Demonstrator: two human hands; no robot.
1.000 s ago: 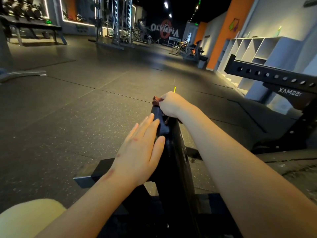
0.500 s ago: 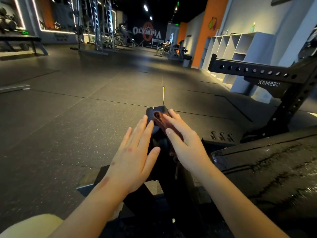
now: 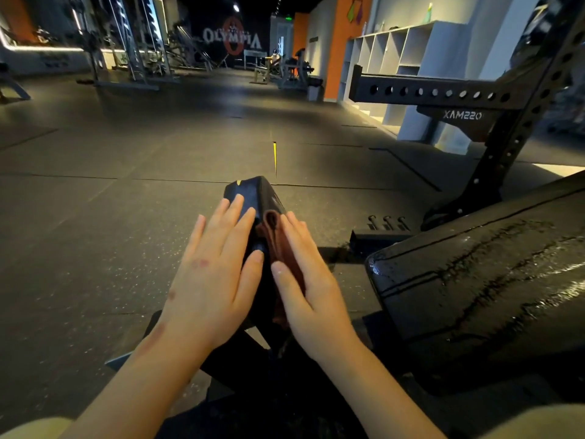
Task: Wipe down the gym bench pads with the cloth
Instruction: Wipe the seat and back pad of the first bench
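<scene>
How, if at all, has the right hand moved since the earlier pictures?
Yes. The right hand slid the cloth back from the pad tip, toward the person.

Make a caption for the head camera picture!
Right hand presses a brown cloth on the narrow pad; left hand rests on it.

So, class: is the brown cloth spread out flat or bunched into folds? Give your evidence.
Bunched. The cloth shows rolled folds above the right hand, whose straight fingers press it against the narrow pad.
</scene>
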